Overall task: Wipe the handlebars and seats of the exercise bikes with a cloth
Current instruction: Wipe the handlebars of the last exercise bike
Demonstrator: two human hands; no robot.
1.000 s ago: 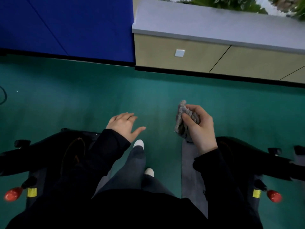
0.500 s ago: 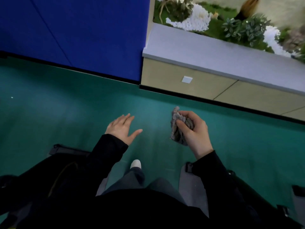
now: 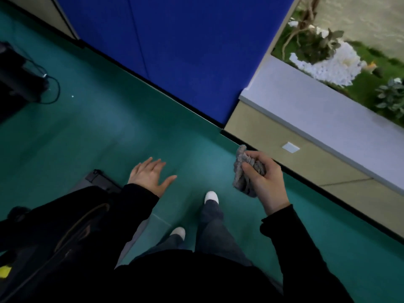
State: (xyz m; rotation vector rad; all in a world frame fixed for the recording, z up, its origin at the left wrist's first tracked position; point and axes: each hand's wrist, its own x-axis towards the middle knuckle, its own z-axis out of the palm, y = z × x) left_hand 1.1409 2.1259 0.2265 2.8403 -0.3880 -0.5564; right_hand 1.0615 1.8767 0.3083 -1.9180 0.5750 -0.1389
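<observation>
My right hand (image 3: 265, 182) grips a bunched grey cloth (image 3: 243, 171) in mid-air above the green floor, at the right of centre. My left hand (image 3: 150, 174) hovers flat with fingers spread, holding nothing, just right of a black exercise bike (image 3: 54, 228) that fills the lower left. The bike's dark seat and frame are partly hidden by my black sleeve. No handlebars are plainly visible. Neither hand touches the bike.
A blue wall panel (image 3: 185, 47) runs across the top. A beige ledge with a grey top (image 3: 317, 110) and plants behind it stands at the right. Black equipment with a cable (image 3: 19, 79) sits at the far left. My white shoes (image 3: 211, 196) stand on green floor.
The view has swung left and tilted; the right-hand bike has left the view. Both hands keep their pose, the cloth still gripped in my right hand.
</observation>
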